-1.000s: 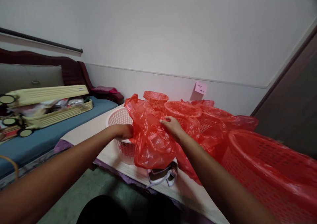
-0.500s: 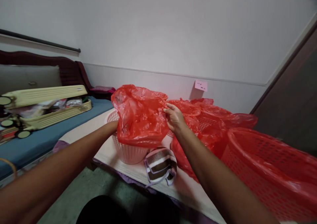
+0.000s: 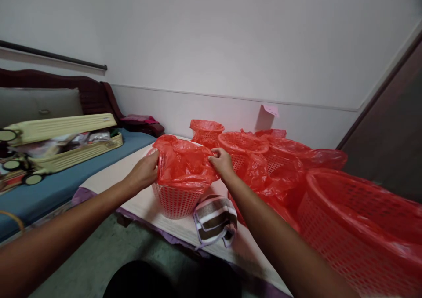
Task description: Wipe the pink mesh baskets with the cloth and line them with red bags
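Observation:
A thin red plastic bag lies in and over the mouth of a pale pink perforated basket. My left hand is closed on the bag at the basket's left rim, its fingertips partly hidden behind the plastic. On the opposite side, my right hand pinches the bag's edge between thumb and fingers. Beside the basket's lower right rests a folded brown, white and pink striped cloth with a purple edge.
Several more baskets lined with red bags crowd the right side, with a large basket nearest. A small lined basket stands by the wall. An open cream suitcase lies on the blue bed at left. A pink note sticks out from the wall.
The red bag has come down over the basket's rim and into it. My left hand has come out from behind the bag to its left edge; my right hand has lowered slightly.

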The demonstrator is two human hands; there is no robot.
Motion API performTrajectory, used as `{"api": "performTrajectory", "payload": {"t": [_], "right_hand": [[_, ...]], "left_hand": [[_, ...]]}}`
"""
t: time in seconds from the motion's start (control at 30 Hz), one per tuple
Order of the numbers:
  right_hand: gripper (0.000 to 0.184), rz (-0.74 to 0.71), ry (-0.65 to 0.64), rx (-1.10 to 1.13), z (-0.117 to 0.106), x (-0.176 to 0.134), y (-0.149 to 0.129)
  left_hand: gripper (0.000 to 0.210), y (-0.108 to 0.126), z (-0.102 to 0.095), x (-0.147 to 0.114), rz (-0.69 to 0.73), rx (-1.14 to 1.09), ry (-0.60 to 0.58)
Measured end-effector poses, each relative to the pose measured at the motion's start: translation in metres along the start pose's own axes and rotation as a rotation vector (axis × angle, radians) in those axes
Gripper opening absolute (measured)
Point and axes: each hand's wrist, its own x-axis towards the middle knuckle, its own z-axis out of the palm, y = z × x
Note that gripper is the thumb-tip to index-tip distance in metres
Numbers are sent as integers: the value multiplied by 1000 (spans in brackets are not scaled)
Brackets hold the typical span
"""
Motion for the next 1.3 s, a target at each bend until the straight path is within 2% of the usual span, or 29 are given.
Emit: {"api": "performTrajectory", "payload": {"t": [0.17, 0.2, 0.27, 0.37, 0.53, 0.6, 0.67, 0.73, 0.8, 0.9, 1.07, 1.23, 1.3], "right_hand": [[30, -35, 1, -127, -3, -7, -7], [29, -40, 2, -145, -5, -7, -8], [27, -43, 7, -163, -6, -7, -9], [25, -15, 9, -133, -5, -4, -7], [19, 86, 0, 21, -3, 1, 0], [13, 131, -4, 91, -6, 0, 2], [8, 178, -15, 166, -12, -2, 2], [12, 221, -36, 250, -17, -4, 1], [18, 258, -56, 335, -21, -6, 0], [22, 300, -48, 441, -28, -6, -1], [8, 350, -23, 519, -38, -24, 5], [12, 350, -216, 491, -36, -65, 10], [20, 342, -279, 512, -36, -74, 4]], "left_hand": [[41, -7, 9, -23, 15, -26, 208], [46, -8, 10, -25, 37, -20, 206], [49, -12, 10, -28, 129, 11, 125], [38, -16, 10, -34, 269, 94, 24], [24, -12, 16, -55, 389, 230, 85], [19, -5, 17, -66, 466, 268, 71], [22, 1, 17, -73, 543, 300, 33], [22, 3, 16, -77, 591, 332, -3], [16, 1, 14, -77, 609, 361, -18], [19, -7, 13, -76, 597, 393, 1], [22, -14, 11, -77, 555, 410, 25], [21, -10, 12, -79, 528, 416, 26], [21, -5, 14, -79, 523, 418, 32]]}}
